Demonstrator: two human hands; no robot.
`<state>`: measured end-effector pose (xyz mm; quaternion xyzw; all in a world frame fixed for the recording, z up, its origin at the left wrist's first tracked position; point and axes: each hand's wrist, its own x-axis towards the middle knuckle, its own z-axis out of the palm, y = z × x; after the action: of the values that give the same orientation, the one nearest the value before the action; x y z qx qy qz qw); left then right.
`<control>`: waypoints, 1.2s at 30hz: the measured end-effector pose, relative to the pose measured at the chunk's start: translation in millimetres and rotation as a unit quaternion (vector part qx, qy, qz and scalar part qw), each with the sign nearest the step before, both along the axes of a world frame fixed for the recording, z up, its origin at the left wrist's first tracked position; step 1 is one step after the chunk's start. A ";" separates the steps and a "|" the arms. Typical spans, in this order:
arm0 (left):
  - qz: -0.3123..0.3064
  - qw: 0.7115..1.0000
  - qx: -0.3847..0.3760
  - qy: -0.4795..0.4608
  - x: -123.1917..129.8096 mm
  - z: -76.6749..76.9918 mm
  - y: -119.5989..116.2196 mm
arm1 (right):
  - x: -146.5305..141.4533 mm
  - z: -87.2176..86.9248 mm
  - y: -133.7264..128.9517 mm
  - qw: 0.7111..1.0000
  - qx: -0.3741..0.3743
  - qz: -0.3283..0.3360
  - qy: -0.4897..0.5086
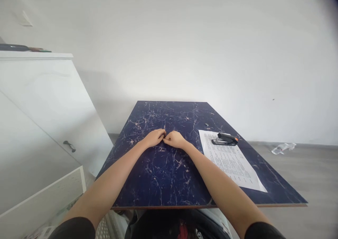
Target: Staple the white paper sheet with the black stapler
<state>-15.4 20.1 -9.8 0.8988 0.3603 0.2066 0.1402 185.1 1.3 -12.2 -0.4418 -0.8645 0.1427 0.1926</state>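
Note:
My left hand [155, 137] rests on the dark blue marbled table [169, 175], its fingers curled in, with nothing showing in them. Beside it my right hand [174, 139] lies with fingers folded, its fingertips meeting or nearly meeting those of the left. The palms are hidden. To the right of my right hand, several printed sheets of paper [224, 163] lie in a stack, the lower corner slightly fanned. On their upper part sits a black stapler [225, 139], its jaw end toward the left. A small dark metallic piece, perhaps staples [206, 125], lies beyond the paper.
A white cabinet [50, 101] with a dark handle [69, 146] stands at the left. Behind the table rises a pale wall [185, 49]. A clear plastic wrapper or bottle [283, 148] lies on the grey floor [303, 175] at right. The table's near edge [163, 207] runs beneath my forearms.

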 end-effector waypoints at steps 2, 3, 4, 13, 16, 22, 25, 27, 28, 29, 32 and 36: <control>-0.009 1.000 -0.024 -0.007 -0.2 2.7 -1.2 | 8.9 0.9 6.6 0.994 -0.069 0.037 0.075; -0.019 0.999 -0.038 -0.015 -0.8 4.0 -1.3 | 12.9 1.3 9.3 0.986 -0.104 0.055 0.116; -0.035 0.997 -0.055 -0.028 -1.7 5.2 -1.1 | 16.4 1.5 11.4 0.976 -0.134 0.068 0.157; -0.099 0.905 -0.283 -0.303 -1.9 12.6 -7.4 | 33.1 -2.2 13.2 0.853 -0.304 0.094 0.415; -0.116 0.853 -0.381 -0.338 -2.9 13.8 -10.8 | 37.7 2.0 11.9 0.805 -0.385 0.097 0.441; -0.155 0.821 -0.442 -0.326 -7.1 12.8 -12.4 | 41.3 6.8 14.9 0.768 -0.458 0.085 0.440; -0.184 0.811 -0.480 -0.279 -6.2 13.1 -15.1 | 41.0 6.0 15.9 0.768 -0.465 0.094 0.431; -0.198 0.815 -0.487 -0.243 -4.9 14.1 -16.9 | 39.6 6.2 14.2 0.776 -0.459 0.098 0.422; -0.204 0.821 -0.483 -0.226 -4.2 14.8 -17.6 | 38.5 6.5 12.6 0.782 -0.452 0.101 0.417; -0.210 0.828 -0.475 -0.212 -3.5 15.5 -18.2 | 37.1 7.0 10.6 0.789 -0.444 0.105 0.411; -0.231 0.843 -0.453 -0.175 -1.6 17.4 -19.0 | 32.3 8.4 3.9 0.819 -0.403 0.119 0.389; -0.242 0.849 -0.443 -0.158 -1.2 18.4 -18.7 | 24.4 10.7 -2.4 0.897 -0.310 0.116 0.293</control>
<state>-16.6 1.4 8.5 0.7553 0.1574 0.1238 0.6240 209.5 -1.1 -1.5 -0.3140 -0.7258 0.5478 0.2731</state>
